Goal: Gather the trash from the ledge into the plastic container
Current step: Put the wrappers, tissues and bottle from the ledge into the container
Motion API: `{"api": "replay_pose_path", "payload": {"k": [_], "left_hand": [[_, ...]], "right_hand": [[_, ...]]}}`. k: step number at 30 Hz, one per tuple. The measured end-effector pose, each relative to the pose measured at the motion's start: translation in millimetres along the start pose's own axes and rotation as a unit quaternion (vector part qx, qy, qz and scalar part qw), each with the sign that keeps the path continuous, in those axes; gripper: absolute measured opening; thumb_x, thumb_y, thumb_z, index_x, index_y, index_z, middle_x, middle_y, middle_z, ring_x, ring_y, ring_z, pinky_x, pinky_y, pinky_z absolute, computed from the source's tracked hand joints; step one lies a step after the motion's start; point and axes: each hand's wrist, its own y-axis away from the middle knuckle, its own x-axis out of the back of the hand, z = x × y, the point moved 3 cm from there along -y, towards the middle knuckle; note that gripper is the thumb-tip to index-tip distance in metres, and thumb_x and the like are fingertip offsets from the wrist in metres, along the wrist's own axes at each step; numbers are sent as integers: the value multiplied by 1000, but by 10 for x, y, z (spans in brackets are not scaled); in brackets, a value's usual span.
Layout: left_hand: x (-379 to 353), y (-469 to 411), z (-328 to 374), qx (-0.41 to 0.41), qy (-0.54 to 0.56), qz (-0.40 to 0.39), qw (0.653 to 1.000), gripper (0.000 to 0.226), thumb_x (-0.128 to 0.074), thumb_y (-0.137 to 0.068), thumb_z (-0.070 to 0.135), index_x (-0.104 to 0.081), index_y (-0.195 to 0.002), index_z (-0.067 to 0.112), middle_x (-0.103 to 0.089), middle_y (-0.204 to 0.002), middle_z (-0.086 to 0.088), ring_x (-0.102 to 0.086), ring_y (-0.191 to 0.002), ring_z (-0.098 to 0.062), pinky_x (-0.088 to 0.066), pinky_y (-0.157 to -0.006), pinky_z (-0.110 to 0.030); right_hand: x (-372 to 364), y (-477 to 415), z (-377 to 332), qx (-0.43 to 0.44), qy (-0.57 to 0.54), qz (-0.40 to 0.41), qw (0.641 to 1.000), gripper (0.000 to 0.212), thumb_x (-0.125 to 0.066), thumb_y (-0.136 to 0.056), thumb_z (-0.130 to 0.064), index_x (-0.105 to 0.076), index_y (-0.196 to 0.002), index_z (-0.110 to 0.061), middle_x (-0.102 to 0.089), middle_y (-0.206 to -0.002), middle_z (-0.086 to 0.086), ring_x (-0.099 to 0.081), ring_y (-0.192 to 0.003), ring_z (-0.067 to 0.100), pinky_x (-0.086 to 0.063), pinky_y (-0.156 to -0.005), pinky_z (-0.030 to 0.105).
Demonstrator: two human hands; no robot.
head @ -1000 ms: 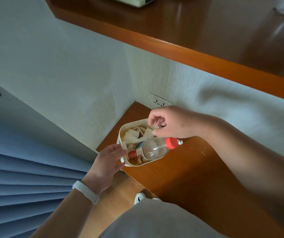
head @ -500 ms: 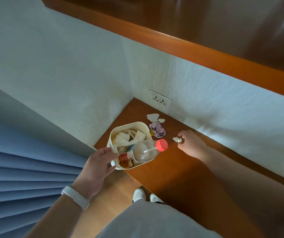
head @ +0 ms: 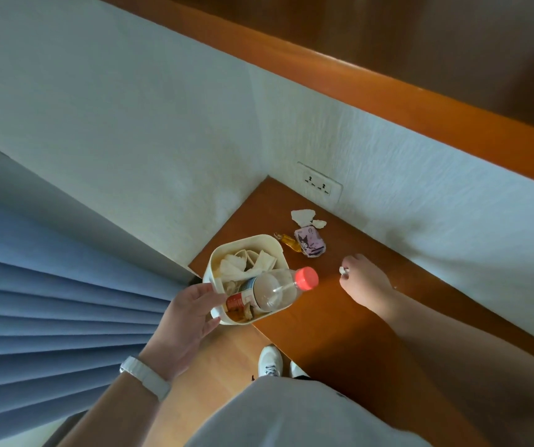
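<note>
1. Bare ledge (head: 333, 337) lay open at lower centre, between the plastic container (head: 246, 237) and the right forearm (head: 452, 343).
2. The bottle (head: 272, 290) jutted rightward over the container's rim, narrowing that gap.
3. Packets (head: 310, 246) and paper scraps (head: 302, 217) crowded the corner just beside the container, walls (head: 420, 175) close behind.
4. The left hand (head: 188, 317) gripping the container blocked its lower-left side; the right hand (head: 364, 282), pinching a white bit (head: 343, 270), sat right of centre.
</note>
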Motion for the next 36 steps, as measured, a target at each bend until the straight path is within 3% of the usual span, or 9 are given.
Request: {"api": "replay_pose_path", "payload": {"k": [4,8,12,14,18,21,25,31,36], "left_hand": [[-53,-55,-23,0,-5,-18,1000,15,-60,-99,15,-67,-111,9,-79,-98,-2,-66,-111,-19,-45,-109,-47],[-102,-97,-28,-2,-19,-50,999,20,-61,-99,18,-65,-117,10,-74,-115,-8,-64,-117,-22,-47,-103,-42],[-156,-82,11,-1,-23,-68,997,16,-62,-97,15,-66,-112,11,-76,-105,-5,-67,-109,-19,-52,-100,-41],[-164,-78,34,-3,-27,-72,997,15,-64,-96,15,-68,-110,12,-77,-101,-4,-68,-108,-20,-53,-96,-40],[-121,-69,42,-7,-26,-93,995,16,-62,-97,14,-68,-111,9,-79,-104,-5,-68,-111,-21,-49,-105,-44],[-36,-67,50,-9,-14,-108,994,19,-62,-97,14,-68,-113,7,-79,-105,-5,-68,-113,-24,-47,-108,-48],[68,-74,61,-9,-9,-121,993,22,-64,-96,15,-68,-116,7,-78,-111,-8,-69,-115,-26,-48,-109,-50],[184,-121,44,-5,-11,-124,992,23,-63,-97,16,-68,-117,6,-78,-112,-10,-71,-112,-27,-49,-108,-50],[238,-201,16,6,-8,-113,994,25,-60,-97,13,-66,-118,2,-76,-113,-16,-72,-109,-30,-49,-107,-52]], "right_hand": [[196,31,-125,-3,-59,-5,998,12,-46,-94,-20,-56,-89,-16,-55,-83,-1,-59,-74,17,-44,-57,27],[694,131,-434,21,-173,29,984,13,-55,-95,-30,-61,-94,-19,-62,-86,-3,-60,-78,14,-52,-69,34],[1342,299,-964,125,-232,23,964,11,-67,-92,-29,-61,-99,-23,-61,-91,-12,-59,-76,5,-52,-68,24],[1585,410,-1254,187,-221,-4,957,9,-68,-91,-26,-62,-97,-23,-61,-88,-13,-59,-74,4,-52,-67,24],[1756,583,-1789,309,-121,-44,942,9,-68,-90,-22,-64,-98,-20,-58,-87,-13,-51,-71,0,-39,-65,17],[1710,566,-2093,353,-82,-71,929,13,-66,-91,-23,-64,-102,-18,-60,-93,-11,-54,-77,2,-45,-69,21],[1685,489,-2322,370,-47,-84,924,20,-65,-92,-24,-64,-110,-16,-60,-99,-9,-57,-88,9,-52,-81,33],[1631,379,-2426,365,-58,-79,926,30,-67,-91,-27,-62,-119,-18,-56,-108,-12,-57,-91,6,-49,-80,21],[1636,182,-2133,304,-121,-32,944,27,-69,-91,-28,-64,-116,-19,-59,-105,-12,-59,-92,5,-46,-76,14]]}}
